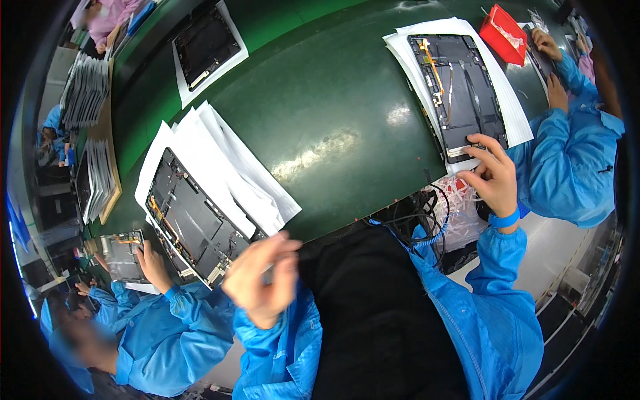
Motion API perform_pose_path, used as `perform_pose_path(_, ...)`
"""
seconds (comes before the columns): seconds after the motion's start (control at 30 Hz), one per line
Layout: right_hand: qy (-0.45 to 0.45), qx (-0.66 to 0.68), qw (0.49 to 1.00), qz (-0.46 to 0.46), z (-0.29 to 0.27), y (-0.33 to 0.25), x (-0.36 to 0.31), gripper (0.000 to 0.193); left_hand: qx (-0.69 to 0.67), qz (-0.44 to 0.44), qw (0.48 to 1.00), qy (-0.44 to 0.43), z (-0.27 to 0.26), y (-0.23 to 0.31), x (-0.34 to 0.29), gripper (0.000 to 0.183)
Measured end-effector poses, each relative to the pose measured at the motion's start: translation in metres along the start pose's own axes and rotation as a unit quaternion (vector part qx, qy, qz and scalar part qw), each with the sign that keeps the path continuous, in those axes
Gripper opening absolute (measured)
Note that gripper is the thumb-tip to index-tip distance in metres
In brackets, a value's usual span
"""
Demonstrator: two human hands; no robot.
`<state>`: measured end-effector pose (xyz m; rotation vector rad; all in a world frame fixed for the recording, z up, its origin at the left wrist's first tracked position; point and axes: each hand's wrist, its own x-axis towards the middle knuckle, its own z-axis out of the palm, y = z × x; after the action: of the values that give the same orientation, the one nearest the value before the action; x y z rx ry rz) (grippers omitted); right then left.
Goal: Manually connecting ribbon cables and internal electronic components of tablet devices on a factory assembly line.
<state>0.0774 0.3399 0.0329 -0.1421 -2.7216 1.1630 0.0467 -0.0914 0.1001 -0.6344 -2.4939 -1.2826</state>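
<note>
An opened black tablet housing [460,93], with orange flex cables inside, lies on white sheets at the right of the green table. My right hand [492,175] is at its near edge, fingers curled over the edge and the thumb below it. My left hand [263,280] is smeared by motion beside the near corner of another tablet housing [193,210] at the left, which also rests on white sheets. I cannot make out whether the left fingers hold anything.
A third tablet housing [207,47] lies on paper at the far left. Towards the right end stands a red bin [503,37]. Co-workers in blue sit on both sides. Black cables [427,213] and a bag of paper strips [463,210] are below the near edge.
</note>
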Motion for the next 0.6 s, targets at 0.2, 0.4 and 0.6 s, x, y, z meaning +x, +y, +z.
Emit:
perform_pose_path(0.2,0.090,-0.109,0.988,-0.064,0.011,0.005,-0.015,0.030,-0.177,0.070,0.968,-0.161,0.071,0.012,0.030,0.036)
perform_pose_path(0.4,0.110,-0.200,0.952,-0.205,0.013,0.016,-0.015,0.025,-0.282,-0.040,0.924,-0.257,0.116,0.015,0.028,0.038)
perform_pose_path(0.6,0.189,-0.116,0.953,-0.208,0.007,0.025,-0.018,0.026,-0.440,-0.208,0.815,-0.315,0.184,0.023,0.050,0.036)
